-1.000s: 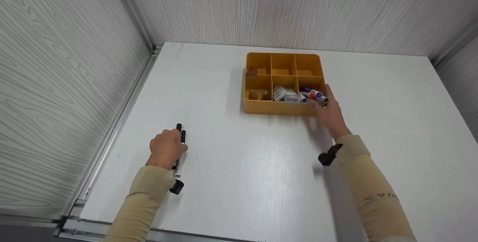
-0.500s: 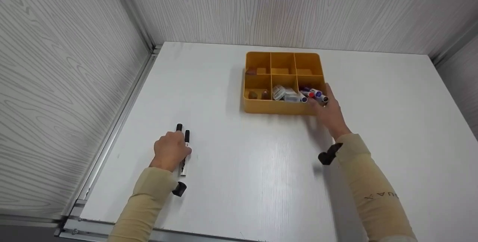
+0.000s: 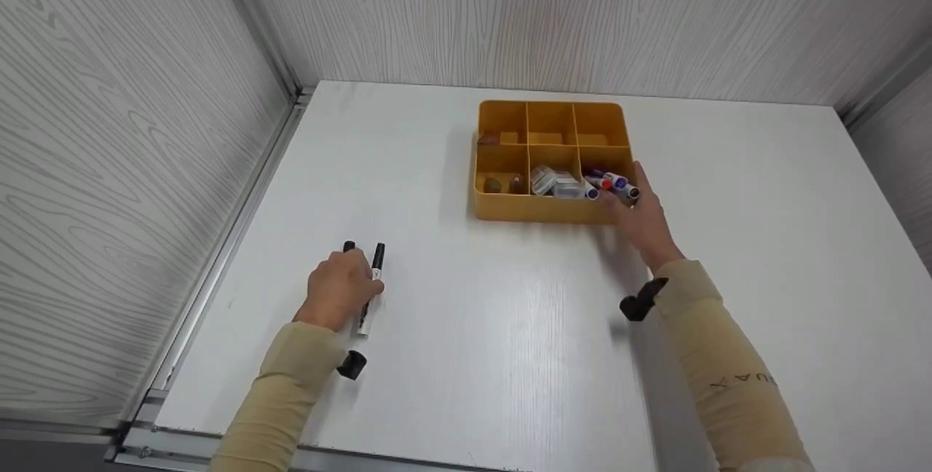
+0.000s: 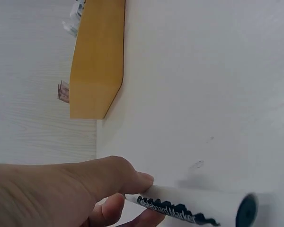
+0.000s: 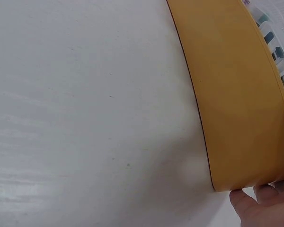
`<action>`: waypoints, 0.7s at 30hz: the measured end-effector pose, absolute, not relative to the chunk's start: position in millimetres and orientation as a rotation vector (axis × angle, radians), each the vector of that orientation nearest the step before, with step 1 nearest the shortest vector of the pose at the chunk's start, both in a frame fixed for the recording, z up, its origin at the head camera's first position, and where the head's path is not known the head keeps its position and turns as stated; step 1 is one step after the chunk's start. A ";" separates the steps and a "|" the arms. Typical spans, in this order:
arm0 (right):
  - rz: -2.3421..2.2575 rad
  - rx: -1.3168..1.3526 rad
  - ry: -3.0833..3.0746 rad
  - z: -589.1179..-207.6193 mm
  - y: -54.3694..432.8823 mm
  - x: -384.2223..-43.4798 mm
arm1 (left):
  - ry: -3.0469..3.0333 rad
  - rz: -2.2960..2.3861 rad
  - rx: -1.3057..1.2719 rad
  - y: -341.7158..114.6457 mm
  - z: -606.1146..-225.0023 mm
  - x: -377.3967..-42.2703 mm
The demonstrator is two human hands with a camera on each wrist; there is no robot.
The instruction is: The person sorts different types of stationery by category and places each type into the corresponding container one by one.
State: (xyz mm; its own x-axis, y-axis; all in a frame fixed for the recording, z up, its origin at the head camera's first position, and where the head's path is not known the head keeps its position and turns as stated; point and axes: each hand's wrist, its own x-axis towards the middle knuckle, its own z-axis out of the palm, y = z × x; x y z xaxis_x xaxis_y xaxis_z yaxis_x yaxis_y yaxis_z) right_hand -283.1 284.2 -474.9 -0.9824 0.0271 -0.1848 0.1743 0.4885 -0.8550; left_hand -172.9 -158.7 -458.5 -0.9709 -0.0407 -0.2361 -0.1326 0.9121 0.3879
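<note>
My left hand (image 3: 338, 290) is at the left of the white table. Its thumb and fingers pinch a whiteboard marker (image 4: 177, 204), white with a black cap (image 3: 378, 255). A second black cap (image 3: 349, 245) shows beyond the knuckles; the rest of that pen is hidden behind the hand. At the back right, my right hand (image 3: 642, 224) grips the near right corner of a mustard-yellow divided box (image 3: 542, 208), thumb at the rim and fingers along the side. Several markers (image 3: 613, 184) lie in the box's front right compartment, beside that thumb.
Clear plastic cases (image 3: 564, 186) fill the front middle compartment. Small brownish items (image 3: 493, 185) lie in the front left one, and another reddish piece (image 3: 488, 139) is in the back left. Wood-grain panels (image 3: 145, 130) wall the table (image 3: 473, 341) at left and back.
My left hand has shifted slightly right, and the pinched marker has swung away from the other cap, its capped end tilting right. The right hand and the box stay about where they were.
</note>
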 end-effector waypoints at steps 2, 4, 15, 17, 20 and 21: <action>-1.518 0.165 2.588 -475.1 284.1 -283.4 | 2.835 0.622 -0.122 -157.0 -456.7 -174.6; -1.532 0.152 2.588 -475.4 283.9 -283.8 | 2.816 0.645 -0.113 -154.9 -455.3 -176.1; -1.508 0.203 2.564 -474.3 283.6 -283.3 | 2.722 0.834 -0.064 -137.9 -451.2 -182.5; -1.506 0.193 2.571 -474.5 283.6 -283.3 | 2.710 0.866 -0.057 -134.7 -450.3 -184.1; -1.508 0.175 2.580 -474.8 283.9 -283.5 | 2.714 0.894 -0.027 -130.3 -448.6 -186.9; -1.509 0.176 2.579 -474.9 283.8 -283.4 | 2.713 0.905 -0.017 -128.7 -448.0 -187.7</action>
State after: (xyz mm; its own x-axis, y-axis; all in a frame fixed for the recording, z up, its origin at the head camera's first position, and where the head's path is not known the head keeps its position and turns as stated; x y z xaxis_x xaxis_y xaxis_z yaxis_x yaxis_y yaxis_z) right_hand -283.4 283.8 -474.9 -0.9821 0.0262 -0.1864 0.1754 0.4874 -0.8554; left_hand -187.7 -128.7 -448.0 -0.9605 0.0772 -0.2673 -0.0988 0.8035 0.5870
